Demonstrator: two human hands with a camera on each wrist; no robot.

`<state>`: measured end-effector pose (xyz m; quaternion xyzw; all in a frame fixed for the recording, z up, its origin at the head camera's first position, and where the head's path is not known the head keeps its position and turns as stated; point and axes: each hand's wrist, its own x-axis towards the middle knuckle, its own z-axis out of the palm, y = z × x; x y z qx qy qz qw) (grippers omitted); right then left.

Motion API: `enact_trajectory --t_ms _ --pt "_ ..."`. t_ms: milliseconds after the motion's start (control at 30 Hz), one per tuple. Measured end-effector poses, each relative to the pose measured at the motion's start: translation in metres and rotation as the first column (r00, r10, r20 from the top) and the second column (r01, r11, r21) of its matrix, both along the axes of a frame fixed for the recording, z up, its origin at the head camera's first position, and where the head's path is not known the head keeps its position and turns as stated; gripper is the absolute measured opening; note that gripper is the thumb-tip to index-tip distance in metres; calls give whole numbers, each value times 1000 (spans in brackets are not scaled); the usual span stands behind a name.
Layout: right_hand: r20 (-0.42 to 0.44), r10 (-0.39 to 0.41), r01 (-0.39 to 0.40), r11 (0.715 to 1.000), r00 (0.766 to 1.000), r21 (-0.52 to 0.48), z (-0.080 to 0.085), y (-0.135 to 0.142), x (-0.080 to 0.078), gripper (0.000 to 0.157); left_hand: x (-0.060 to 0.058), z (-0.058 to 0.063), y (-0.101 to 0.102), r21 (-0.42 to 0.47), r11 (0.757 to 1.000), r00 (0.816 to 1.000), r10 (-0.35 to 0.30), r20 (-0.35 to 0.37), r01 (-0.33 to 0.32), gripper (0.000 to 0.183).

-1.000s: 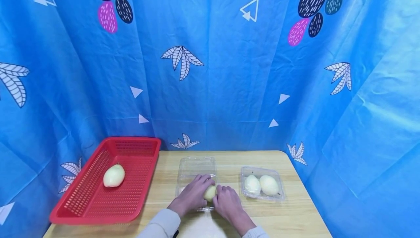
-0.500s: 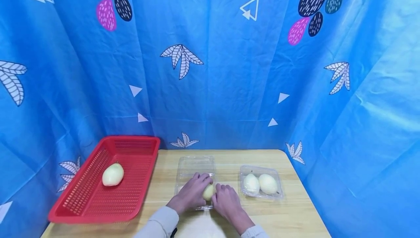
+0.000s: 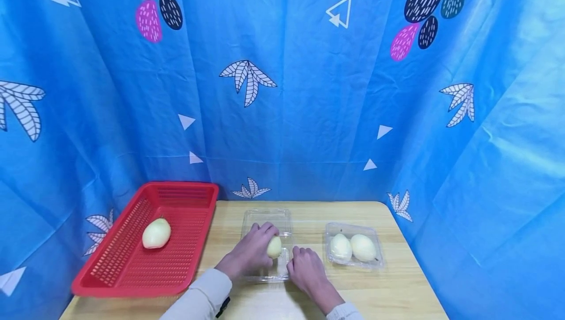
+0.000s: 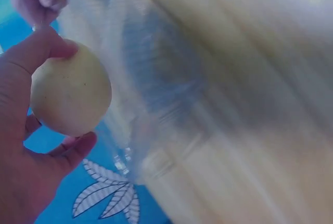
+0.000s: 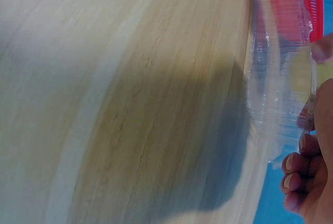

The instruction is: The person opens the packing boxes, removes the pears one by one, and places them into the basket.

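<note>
My left hand (image 3: 248,254) grips a pale yellow pear (image 3: 274,247) over a clear plastic clamshell box (image 3: 267,216), whose lid is folded back away from me. In the left wrist view, thumb and fingers wrap the sides of the pear (image 4: 73,91). At the box's right edge is my right hand (image 3: 306,272), its curled fingers pinching the rim. The right wrist view shows that hand (image 5: 312,172) at the rim of the box (image 5: 273,73), with the pear partly visible through the plastic.
A red plastic basket (image 3: 194,256) holding one pear (image 3: 156,233) stands on the left of the wooden table (image 3: 375,295). To the right sits another clear box (image 3: 354,228) with two pears in it. A blue patterned curtain (image 3: 304,129) surrounds the table.
My left hand has shifted left and slightly up with the pear, showing more of the box's base. The right hand stays at the box's edge.
</note>
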<state>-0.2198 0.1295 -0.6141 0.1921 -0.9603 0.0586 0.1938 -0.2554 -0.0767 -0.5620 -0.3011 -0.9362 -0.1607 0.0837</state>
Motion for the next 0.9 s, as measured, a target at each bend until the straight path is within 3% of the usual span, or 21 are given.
enact_trajectory --t_ms 133,467,900 --pt "-20 2 -3 1000 1000 -2 -1 0 0 21 -2 14 -3 37 999 1000 8 27 -9 67" --pt "-57 10 -9 1000 998 12 -3 1 -1 23 -10 49 -16 16 1000 1000 -3 -25 4 68" --pt "-34 8 -8 1000 999 4 -4 1 0 20 -24 83 -46 3 998 997 67 -33 -67 66"
